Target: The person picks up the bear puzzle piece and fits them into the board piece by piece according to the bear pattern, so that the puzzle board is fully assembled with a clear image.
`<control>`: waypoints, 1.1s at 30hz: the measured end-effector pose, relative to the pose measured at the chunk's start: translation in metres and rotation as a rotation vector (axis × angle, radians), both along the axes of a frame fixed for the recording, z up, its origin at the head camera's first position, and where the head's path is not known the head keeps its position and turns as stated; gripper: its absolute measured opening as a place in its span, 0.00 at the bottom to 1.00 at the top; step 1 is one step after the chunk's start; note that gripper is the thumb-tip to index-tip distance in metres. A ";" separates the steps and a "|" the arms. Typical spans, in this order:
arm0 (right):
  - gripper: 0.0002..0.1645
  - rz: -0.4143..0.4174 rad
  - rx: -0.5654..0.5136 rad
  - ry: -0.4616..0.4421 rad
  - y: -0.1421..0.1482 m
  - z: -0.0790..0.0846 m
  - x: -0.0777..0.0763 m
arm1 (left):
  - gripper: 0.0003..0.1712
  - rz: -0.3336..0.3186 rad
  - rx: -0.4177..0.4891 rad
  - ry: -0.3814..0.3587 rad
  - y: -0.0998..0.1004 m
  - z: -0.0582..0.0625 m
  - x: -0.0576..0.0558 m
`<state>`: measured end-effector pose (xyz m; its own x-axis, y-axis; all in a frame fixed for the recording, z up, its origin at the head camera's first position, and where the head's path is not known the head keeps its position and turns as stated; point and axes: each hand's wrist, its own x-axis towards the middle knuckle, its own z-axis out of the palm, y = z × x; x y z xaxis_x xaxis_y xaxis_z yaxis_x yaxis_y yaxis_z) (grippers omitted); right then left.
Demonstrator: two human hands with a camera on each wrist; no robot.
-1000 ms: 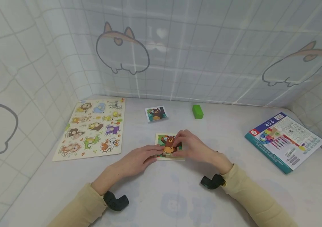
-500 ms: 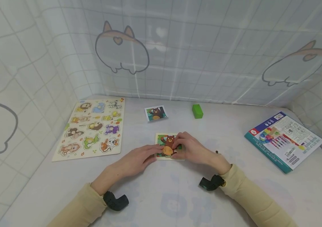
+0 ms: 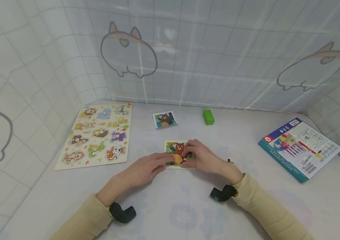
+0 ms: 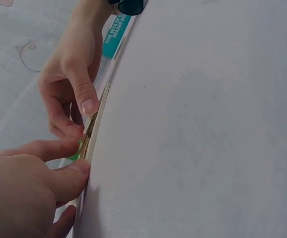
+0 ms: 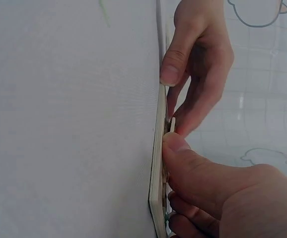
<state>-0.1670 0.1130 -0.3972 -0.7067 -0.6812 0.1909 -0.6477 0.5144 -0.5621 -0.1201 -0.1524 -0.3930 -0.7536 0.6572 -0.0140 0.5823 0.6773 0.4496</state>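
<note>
A small square wooden puzzle board (image 3: 170,167) with a bear picture lies in the middle of the table. My left hand (image 3: 146,169) holds its left side, thumb at the near edge and index finger reaching onto the picture. My right hand (image 3: 203,158) pinches a bear puzzle piece (image 3: 177,158) on the board, from the right side. In the right wrist view the puzzle piece (image 5: 173,124) stands slightly proud of the board (image 5: 156,193), beside my right thumb. My right fingers hide the board's right part.
A bear picture card (image 3: 164,120) and a green block (image 3: 208,117) lie behind the board. To the left is a large animal puzzle board (image 3: 98,140); to the right, a flat box (image 3: 302,150). A small dark piece (image 3: 229,161) shows partly behind my right wrist.
The bear piece has come down flatter over the board, covering the pale strip seen near its lower edge. My right hand shifted slightly with it; my left hand stays in place.
</note>
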 end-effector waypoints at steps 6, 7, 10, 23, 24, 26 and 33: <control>0.13 -0.018 0.014 -0.010 -0.001 0.000 0.000 | 0.24 -0.030 -0.040 0.051 0.001 0.001 0.001; 0.13 -0.023 0.017 -0.014 -0.001 0.000 0.000 | 0.24 -0.035 -0.043 0.061 0.001 0.001 0.001; 0.13 -0.034 0.023 -0.022 -0.001 0.000 0.000 | 0.24 -0.044 -0.051 0.077 0.001 0.001 0.001; 0.13 -0.040 0.030 -0.032 -0.001 -0.001 0.000 | 0.24 -0.041 -0.068 0.073 0.004 0.001 0.001; 0.13 -0.040 0.031 -0.030 -0.001 -0.001 0.000 | 0.24 -0.040 -0.070 0.066 0.004 0.002 0.002; 0.13 -0.035 0.031 -0.026 -0.001 -0.001 0.000 | 0.25 -0.040 -0.071 0.056 0.006 0.003 0.002; 0.10 -0.018 0.016 -0.025 0.000 0.000 0.000 | 0.24 -0.031 -0.081 0.070 0.007 0.005 0.004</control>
<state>-0.1666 0.1128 -0.3974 -0.7235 -0.6709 0.1628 -0.6242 0.5349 -0.5695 -0.1164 -0.1458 -0.3882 -0.7338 0.6791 -0.0159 0.6318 0.6910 0.3512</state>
